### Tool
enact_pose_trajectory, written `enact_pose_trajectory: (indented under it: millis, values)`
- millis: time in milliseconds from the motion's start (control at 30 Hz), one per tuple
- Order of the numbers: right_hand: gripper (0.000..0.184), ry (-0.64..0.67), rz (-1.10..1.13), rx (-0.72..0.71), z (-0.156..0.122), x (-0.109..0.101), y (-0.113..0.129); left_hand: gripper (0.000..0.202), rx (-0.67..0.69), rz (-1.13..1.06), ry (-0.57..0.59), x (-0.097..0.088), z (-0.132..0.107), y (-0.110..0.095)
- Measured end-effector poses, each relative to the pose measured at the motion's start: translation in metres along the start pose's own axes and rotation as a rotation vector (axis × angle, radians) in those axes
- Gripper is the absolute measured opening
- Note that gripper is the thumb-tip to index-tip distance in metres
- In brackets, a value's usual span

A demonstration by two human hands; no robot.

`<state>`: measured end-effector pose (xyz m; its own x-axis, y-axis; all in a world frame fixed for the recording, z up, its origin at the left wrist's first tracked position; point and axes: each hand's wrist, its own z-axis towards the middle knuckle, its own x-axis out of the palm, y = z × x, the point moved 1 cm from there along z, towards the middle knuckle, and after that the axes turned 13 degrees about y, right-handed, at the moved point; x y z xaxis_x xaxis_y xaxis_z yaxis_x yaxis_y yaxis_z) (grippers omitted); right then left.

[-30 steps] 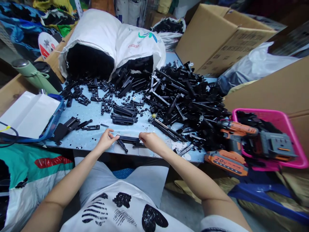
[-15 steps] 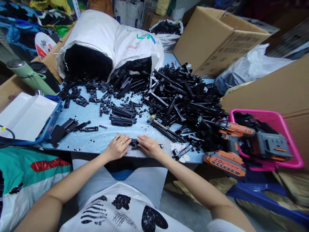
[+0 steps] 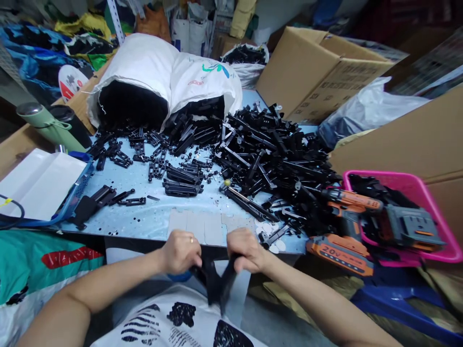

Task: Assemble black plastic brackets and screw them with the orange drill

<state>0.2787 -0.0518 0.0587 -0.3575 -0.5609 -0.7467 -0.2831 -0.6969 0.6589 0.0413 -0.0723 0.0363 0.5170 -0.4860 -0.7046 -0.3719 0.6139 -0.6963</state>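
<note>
My left hand [image 3: 181, 251] and my right hand [image 3: 247, 248] are both closed, just off the front edge of the table. Between them hangs a black V-shaped part [image 3: 216, 284], blurred by motion, with one arm gripped in each hand and its point toward my lap. Whether it is one hinged piece or two pieces I cannot tell. Behind the hands, a pale patch of card or tape [image 3: 204, 226] lies on the blue table. Farther back sits a small stack of black bracket-like parts [image 3: 183, 187].
White sacks [image 3: 144, 62] spill black parts into a big heap [image 3: 275, 149]. An orange drill [image 3: 347, 217] stands at the right by a pink basket [image 3: 430, 193]. At the left are a blue basket [image 3: 77, 190] with paper and a green flask [image 3: 50, 126]. A cardboard box [image 3: 311, 72] stands behind.
Both hands have come back from the tabletop toward my body and moved apart, carrying the black part over the edge. The pale patch beneath them now shows. The view has tilted slightly up.
</note>
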Motion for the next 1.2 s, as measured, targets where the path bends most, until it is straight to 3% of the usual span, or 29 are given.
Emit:
enact_pose_trajectory:
  millis: [67, 167, 233, 300, 333, 400, 500, 567, 633, 733, 800, 900, 967, 1067, 1200]
  values:
    - [0.065, -0.041, 0.214, -0.104, 0.008, 0.015, 0.016, 0.067, 0.132, -0.151, -0.107, 0.004, -0.006, -0.024]
    - [0.066, -0.259, 0.397, -0.009, 0.034, 0.066, 0.018, 0.068, 0.213, -0.221, -0.315, 0.016, -0.007, -0.042]
    - [0.059, -0.490, 0.392, 0.169, 0.057, 0.098, 0.007, 0.069, 0.234, -0.158, -0.445, 0.024, -0.007, -0.038]
    - [0.047, -0.648, 0.352, 0.278, 0.082, 0.110, -0.011, 0.074, 0.220, -0.018, -0.502, 0.031, -0.007, -0.020]
    - [0.044, -0.673, 0.309, 0.284, 0.095, 0.105, -0.024, 0.077, 0.187, 0.080, -0.498, 0.032, -0.006, -0.007]
    - [0.041, -0.616, 0.143, 0.222, 0.121, 0.075, -0.056, 0.083, 0.027, 0.284, -0.423, 0.032, -0.001, 0.026]
    - [0.036, -0.402, -0.240, 0.261, 0.167, 0.000, -0.119, 0.079, -0.287, 0.480, -0.209, 0.022, 0.017, 0.076]
    - [0.038, -0.259, -0.488, 0.344, 0.203, -0.047, -0.161, 0.072, -0.392, 0.550, -0.146, 0.009, 0.035, 0.099]
    - [0.041, -0.101, -0.680, 0.341, 0.238, -0.078, -0.195, 0.062, -0.432, 0.604, -0.179, -0.011, 0.053, 0.112]
    - [0.043, 0.081, -0.839, 0.306, 0.277, -0.093, -0.228, 0.041, -0.540, 0.629, -0.279, -0.050, 0.074, 0.128]
    - [0.039, 0.128, -0.884, 0.309, 0.290, -0.093, -0.239, 0.032, -0.631, 0.620, -0.283, -0.078, 0.086, 0.142]
    - [0.036, 0.121, -0.903, 0.282, 0.289, -0.096, -0.245, 0.027, -0.623, 0.584, -0.132, -0.105, 0.108, 0.168]
    - [0.036, 0.073, -0.885, 0.250, 0.278, -0.104, -0.243, 0.026, -0.570, 0.519, 0.041, -0.110, 0.127, 0.184]
    - [0.052, -0.051, -0.817, 0.266, 0.257, -0.120, -0.234, 0.014, -0.550, 0.413, 0.231, -0.104, 0.158, 0.200]
    - [0.071, -0.169, -0.679, 0.363, 0.229, -0.137, -0.217, 0.011, -0.558, 0.390, 0.259, -0.101, 0.188, 0.201]
